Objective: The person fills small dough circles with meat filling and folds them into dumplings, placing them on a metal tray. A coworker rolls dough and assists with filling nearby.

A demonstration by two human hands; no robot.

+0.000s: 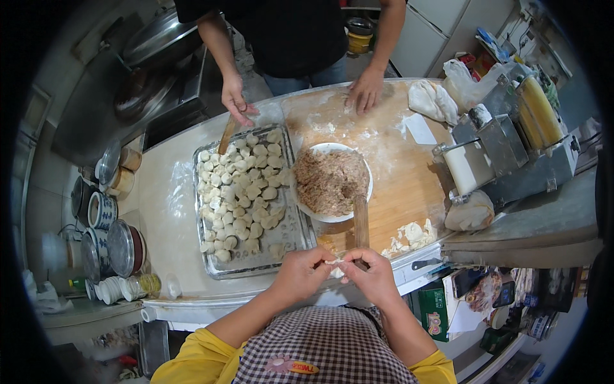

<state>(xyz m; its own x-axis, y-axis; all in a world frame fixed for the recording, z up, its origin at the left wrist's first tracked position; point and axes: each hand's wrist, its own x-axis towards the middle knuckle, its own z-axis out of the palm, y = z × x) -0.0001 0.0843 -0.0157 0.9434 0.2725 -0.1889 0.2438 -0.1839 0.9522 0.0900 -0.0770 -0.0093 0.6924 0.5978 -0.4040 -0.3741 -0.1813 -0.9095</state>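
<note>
My left hand [299,271] and my right hand [371,275] meet at the table's near edge, fingertips pinching a small white dumpling [336,269] between them. A flat wooden stick [361,224] runs from the meat filling [329,181] down to my right hand; whether the fingers also grip it, I cannot tell. The filling is heaped in a white bowl [369,185] just beyond my hands. To the left of the bowl lies a metal tray [259,265] covered with many folded dumplings [240,185].
Across the table stands a person in black, one hand [236,102] by a wooden stick [226,134] at the tray, the other [366,91] on the wooden board [403,173]. Dough scraps [412,235] and a dough-rolling machine [473,160] are at right; jars and containers [125,246] at left.
</note>
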